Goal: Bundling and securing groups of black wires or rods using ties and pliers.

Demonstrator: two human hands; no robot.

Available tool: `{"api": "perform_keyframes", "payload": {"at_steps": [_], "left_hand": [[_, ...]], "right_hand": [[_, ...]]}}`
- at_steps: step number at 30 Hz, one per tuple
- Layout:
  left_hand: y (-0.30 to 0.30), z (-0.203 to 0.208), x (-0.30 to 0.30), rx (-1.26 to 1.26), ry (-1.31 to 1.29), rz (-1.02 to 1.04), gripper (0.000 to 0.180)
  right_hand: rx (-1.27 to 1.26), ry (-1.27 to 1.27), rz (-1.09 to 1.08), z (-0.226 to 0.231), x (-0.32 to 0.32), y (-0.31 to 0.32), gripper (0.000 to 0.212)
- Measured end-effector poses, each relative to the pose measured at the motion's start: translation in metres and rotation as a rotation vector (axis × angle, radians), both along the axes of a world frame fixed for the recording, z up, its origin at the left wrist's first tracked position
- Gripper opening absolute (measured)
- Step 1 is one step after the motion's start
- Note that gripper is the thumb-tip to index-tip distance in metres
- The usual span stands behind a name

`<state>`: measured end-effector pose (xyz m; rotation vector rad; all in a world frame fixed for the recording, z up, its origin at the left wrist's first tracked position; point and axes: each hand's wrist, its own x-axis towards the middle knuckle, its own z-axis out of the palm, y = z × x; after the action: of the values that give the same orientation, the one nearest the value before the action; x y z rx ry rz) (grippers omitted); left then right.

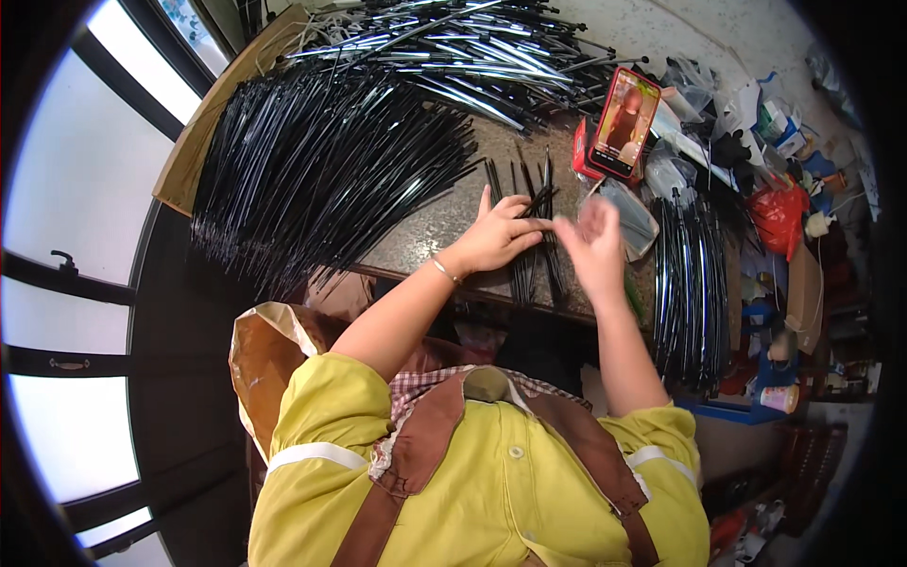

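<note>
Over the near edge of the speckled worktop (430, 234), my left hand (496, 238) is closed with its fingers pointing right. A thin black rod (536, 202) sticks out at a slant above those fingers and seems to be held by them. Beneath and beside the hand lie several more thin black rods (554, 276), roughly parallel to one another. My right hand (597, 260) is just to the right, slightly blurred, its thumb and fingers apart. Its thumb tip comes close to the left fingertips; whether they touch I cannot tell. Nothing shows in the right hand.
A big pile of thin black rods (321, 161) covers the left side, beside a wooden board (179, 175). Shiny rods (472, 57) lie behind. A phone (625, 123) leans on a red box (583, 151). Rightward are a shallow tray (631, 219), a black rod bundle (694, 293) and a red bag (777, 215).
</note>
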<state>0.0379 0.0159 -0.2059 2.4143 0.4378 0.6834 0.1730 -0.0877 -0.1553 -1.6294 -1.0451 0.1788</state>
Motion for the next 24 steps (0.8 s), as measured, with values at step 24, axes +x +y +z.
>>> {"api": "perform_keyframes", "payload": {"at_steps": [24], "left_hand": [[0.012,0.008,0.015,-0.262,0.040,-0.088,0.022]], "right_hand": [[0.155,0.071,-0.183,0.013,0.017,-0.117,0.010]]}}
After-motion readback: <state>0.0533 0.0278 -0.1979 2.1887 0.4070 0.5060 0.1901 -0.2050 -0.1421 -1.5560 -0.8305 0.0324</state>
